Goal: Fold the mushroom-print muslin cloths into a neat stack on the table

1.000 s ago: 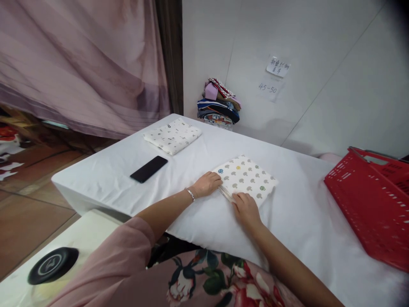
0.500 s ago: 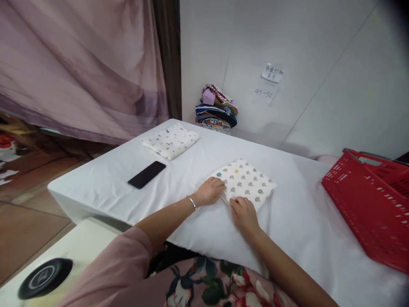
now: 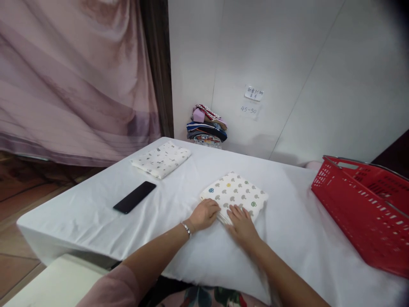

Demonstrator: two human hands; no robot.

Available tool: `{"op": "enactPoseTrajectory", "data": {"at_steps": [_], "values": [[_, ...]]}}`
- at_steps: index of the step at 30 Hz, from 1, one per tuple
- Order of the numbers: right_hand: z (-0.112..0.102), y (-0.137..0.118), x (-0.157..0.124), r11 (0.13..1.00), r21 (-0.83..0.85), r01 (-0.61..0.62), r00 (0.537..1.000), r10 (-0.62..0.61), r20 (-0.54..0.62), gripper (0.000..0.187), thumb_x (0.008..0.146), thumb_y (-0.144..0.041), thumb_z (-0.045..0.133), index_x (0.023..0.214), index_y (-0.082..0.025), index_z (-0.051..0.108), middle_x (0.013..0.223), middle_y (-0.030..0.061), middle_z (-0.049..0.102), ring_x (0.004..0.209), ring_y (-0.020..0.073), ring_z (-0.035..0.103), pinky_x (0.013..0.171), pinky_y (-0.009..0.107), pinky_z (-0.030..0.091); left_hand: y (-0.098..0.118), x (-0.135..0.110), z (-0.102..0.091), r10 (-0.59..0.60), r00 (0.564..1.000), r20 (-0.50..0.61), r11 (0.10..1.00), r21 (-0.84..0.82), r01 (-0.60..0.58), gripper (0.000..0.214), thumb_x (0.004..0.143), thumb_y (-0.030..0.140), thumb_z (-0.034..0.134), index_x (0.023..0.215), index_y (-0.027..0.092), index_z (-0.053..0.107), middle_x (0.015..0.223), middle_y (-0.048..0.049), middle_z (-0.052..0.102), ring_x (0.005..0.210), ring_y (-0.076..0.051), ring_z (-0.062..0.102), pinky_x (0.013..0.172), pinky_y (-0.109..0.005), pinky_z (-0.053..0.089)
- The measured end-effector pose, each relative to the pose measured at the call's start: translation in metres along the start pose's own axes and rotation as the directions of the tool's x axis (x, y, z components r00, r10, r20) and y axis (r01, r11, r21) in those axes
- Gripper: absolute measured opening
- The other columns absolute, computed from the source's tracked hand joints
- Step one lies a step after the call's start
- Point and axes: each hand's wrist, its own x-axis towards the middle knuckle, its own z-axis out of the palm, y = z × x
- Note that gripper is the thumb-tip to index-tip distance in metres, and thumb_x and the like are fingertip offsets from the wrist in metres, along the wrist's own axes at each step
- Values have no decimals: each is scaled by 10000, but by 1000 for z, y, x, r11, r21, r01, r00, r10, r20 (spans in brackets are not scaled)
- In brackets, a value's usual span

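Note:
A folded white cloth (image 3: 238, 192) with grey mushroom-like prints and a few coloured ones lies on the white-covered table in front of me. At its near left edge, my left hand (image 3: 204, 214) has its fingers curled together over the fold, its thumb side hidden. My right hand (image 3: 242, 226) rests on the near edge with fingers spread flat over the fabric. Farther back on the left lies a second folded white cloth (image 3: 162, 160) with small dark prints, which neither hand touches.
A black phone (image 3: 134, 197) lies left of my hands. The red plastic basket (image 3: 354, 213) stands at the table's right. Behind the table's far edge rises a pile of folded fabrics (image 3: 207, 128) against the wall (image 3: 287, 64). A pink curtain (image 3: 70, 76) hangs at the left.
My right hand has gone from pinching the cloth's near edge to lying flat on it. My left hand stays at the left edge. The whole view has shifted with my head.

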Motion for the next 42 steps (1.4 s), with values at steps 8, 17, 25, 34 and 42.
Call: {"op": "enactPoseTrajectory", "data": {"at_steps": [8,17,25,34,42], "values": [[2,1,0,992,54,-113,935,88,343,521,904,-463,361,1356,-210,416,1461,86,327,1363,255,228,1095,481,141,-31,47,-6,-588,806,-58,807,19,590,347,843,283,502,1159,161,577,1228,-95,565,1134,-213,498,969,-321,380],[-40,8,-22,969,185,-165,906,75,417,455,903,-431,403,1320,-260,456,1447,67,358,1365,261,218,1091,530,78,-10,22,-22,-784,580,219,592,-13,806,457,803,339,505,1228,172,499,1139,-88,623,1010,-217,590,857,-298,431],[-56,34,-5,914,203,-350,919,294,261,472,902,-422,386,1316,-211,469,1469,83,309,1368,253,216,1105,464,145,18,2,-24,-700,705,117,712,39,701,603,789,365,518,1335,153,375,1319,-111,487,1170,-238,492,941,-342,410],[3,64,14,840,-4,-542,805,520,284,564,904,-452,346,1383,-154,360,1504,101,214,1393,258,113,1088,472,174,17,8,14,-528,845,84,841,188,507,495,890,380,405,1341,179,406,1445,-116,346,1288,-263,372,1026,-422,337],[20,73,-6,614,456,-645,717,693,81,601,799,-435,508,1333,-166,446,1511,84,192,1394,252,111,1114,414,207,15,2,13,-528,847,64,847,106,521,479,897,370,393,1342,195,399,1462,-112,313,1296,-252,369,1024,-422,342]]}}
